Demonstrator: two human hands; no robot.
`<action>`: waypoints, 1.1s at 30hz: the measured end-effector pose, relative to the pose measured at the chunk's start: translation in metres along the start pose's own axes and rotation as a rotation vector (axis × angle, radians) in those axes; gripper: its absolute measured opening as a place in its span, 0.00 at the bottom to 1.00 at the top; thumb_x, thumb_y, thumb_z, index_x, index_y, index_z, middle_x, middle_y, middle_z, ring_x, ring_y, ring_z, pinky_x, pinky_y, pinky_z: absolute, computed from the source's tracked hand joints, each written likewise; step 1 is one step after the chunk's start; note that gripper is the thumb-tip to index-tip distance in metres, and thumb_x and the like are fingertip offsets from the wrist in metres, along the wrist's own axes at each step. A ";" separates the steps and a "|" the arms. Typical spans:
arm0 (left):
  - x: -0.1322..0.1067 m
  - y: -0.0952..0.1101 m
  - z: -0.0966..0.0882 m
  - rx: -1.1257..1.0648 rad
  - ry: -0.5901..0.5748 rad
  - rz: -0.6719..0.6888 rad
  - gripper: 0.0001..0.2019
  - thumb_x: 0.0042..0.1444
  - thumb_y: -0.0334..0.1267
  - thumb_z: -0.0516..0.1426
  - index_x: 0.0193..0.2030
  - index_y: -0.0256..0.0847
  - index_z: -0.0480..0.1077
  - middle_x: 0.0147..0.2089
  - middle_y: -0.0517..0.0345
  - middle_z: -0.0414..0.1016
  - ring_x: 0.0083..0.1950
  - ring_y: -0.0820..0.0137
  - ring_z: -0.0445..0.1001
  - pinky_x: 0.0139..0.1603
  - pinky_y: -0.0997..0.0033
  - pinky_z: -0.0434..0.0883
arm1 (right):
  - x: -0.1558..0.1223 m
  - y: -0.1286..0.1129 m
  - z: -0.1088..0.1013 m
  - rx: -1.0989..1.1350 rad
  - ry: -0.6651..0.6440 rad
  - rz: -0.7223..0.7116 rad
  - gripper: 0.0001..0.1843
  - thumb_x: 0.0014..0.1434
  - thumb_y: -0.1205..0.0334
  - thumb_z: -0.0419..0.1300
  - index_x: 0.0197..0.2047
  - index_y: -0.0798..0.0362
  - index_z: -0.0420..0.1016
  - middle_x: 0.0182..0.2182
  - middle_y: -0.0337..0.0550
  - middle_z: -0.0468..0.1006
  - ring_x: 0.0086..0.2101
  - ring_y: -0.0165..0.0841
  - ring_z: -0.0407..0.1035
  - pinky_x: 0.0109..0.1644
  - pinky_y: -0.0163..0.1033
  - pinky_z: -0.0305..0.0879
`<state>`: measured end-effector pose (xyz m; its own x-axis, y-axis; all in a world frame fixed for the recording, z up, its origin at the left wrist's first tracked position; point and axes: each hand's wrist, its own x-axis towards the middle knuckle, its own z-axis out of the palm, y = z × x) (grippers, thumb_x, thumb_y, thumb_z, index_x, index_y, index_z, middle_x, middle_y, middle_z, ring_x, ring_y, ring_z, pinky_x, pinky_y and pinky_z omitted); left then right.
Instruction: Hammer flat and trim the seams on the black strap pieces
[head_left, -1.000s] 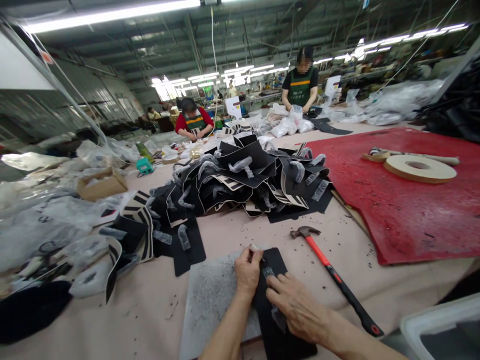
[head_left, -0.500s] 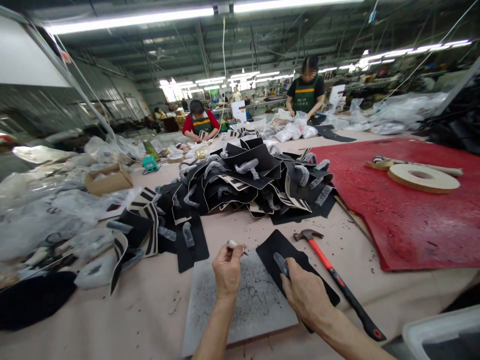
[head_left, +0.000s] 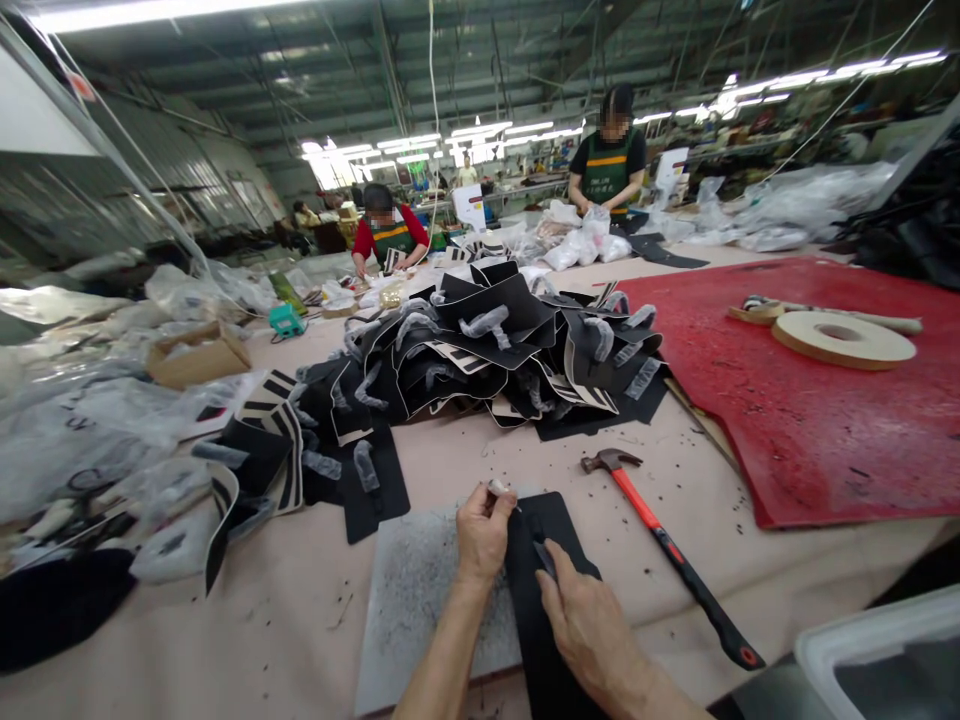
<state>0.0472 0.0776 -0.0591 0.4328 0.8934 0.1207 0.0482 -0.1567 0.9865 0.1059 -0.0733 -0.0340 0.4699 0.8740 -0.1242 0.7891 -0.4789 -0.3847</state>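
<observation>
A black flat piece [head_left: 541,590] lies partly on a grey speckled board [head_left: 420,600] near the table's front edge. My left hand [head_left: 484,533] is closed in a pinch on a small pale tool, its tip at the piece's top left corner. My right hand [head_left: 585,620] presses the piece flat, fingers closed over a small clear-wrapped part on it. A hammer [head_left: 660,545] with an orange-and-black handle lies just right of the piece, untouched.
A big heap of black and striped pieces [head_left: 487,360] fills the table's middle. A red mat [head_left: 810,400] with a tape roll [head_left: 840,337] lies at right, plastic bags and a cardboard box [head_left: 196,355] at left, a white bin [head_left: 885,650] at bottom right. Two people work at the far end.
The black piece has been drawn back onto the board under my right hand. My left hand, which was lifted off it half a second ago, has come down to its top corner.
</observation>
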 end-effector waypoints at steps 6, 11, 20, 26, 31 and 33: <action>-0.006 -0.011 0.010 0.009 -0.135 -0.044 0.09 0.56 0.42 0.60 0.34 0.38 0.72 0.32 0.58 0.78 0.34 0.68 0.76 0.37 0.74 0.71 | 0.003 0.006 0.004 0.033 -0.048 -0.009 0.19 0.70 0.63 0.45 0.56 0.59 0.69 0.37 0.53 0.82 0.37 0.42 0.78 0.38 0.39 0.68; -0.008 -0.015 0.010 0.014 -0.160 -0.046 0.09 0.57 0.42 0.59 0.36 0.39 0.73 0.35 0.55 0.81 0.38 0.66 0.79 0.41 0.70 0.73 | 0.006 0.010 0.005 0.001 -0.033 -0.027 0.16 0.69 0.64 0.44 0.50 0.56 0.72 0.33 0.50 0.82 0.33 0.41 0.78 0.34 0.38 0.65; -0.009 -0.015 0.013 0.126 -0.172 -0.011 0.09 0.57 0.43 0.58 0.37 0.40 0.74 0.36 0.55 0.82 0.37 0.66 0.80 0.41 0.70 0.74 | 0.004 0.011 0.012 -0.016 0.008 -0.039 0.14 0.69 0.64 0.46 0.48 0.56 0.71 0.31 0.49 0.82 0.31 0.39 0.78 0.32 0.36 0.64; -0.008 -0.014 0.014 0.203 -0.229 0.078 0.06 0.59 0.39 0.56 0.37 0.41 0.74 0.35 0.57 0.80 0.36 0.68 0.78 0.40 0.73 0.72 | 0.001 0.015 0.003 0.171 -0.021 -0.033 0.18 0.70 0.58 0.45 0.53 0.55 0.70 0.36 0.49 0.82 0.37 0.40 0.78 0.39 0.39 0.67; -0.008 -0.011 0.013 0.337 -0.294 0.204 0.05 0.60 0.35 0.55 0.34 0.41 0.72 0.32 0.59 0.77 0.34 0.70 0.75 0.39 0.74 0.69 | 0.004 0.069 -0.018 0.098 0.264 0.013 0.20 0.69 0.54 0.45 0.56 0.55 0.68 0.49 0.54 0.75 0.47 0.42 0.71 0.49 0.44 0.65; -0.009 -0.009 0.013 0.389 -0.299 0.246 0.05 0.60 0.35 0.55 0.34 0.41 0.71 0.31 0.59 0.75 0.33 0.70 0.73 0.38 0.74 0.68 | 0.006 0.104 -0.022 -0.073 0.340 0.115 0.18 0.65 0.56 0.52 0.53 0.58 0.68 0.49 0.59 0.72 0.47 0.47 0.68 0.49 0.49 0.64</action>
<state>0.0541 0.0652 -0.0710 0.7073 0.6613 0.2500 0.2180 -0.5405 0.8126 0.1988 -0.1197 -0.0548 0.6524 0.7422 0.1532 0.7437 -0.5881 -0.3179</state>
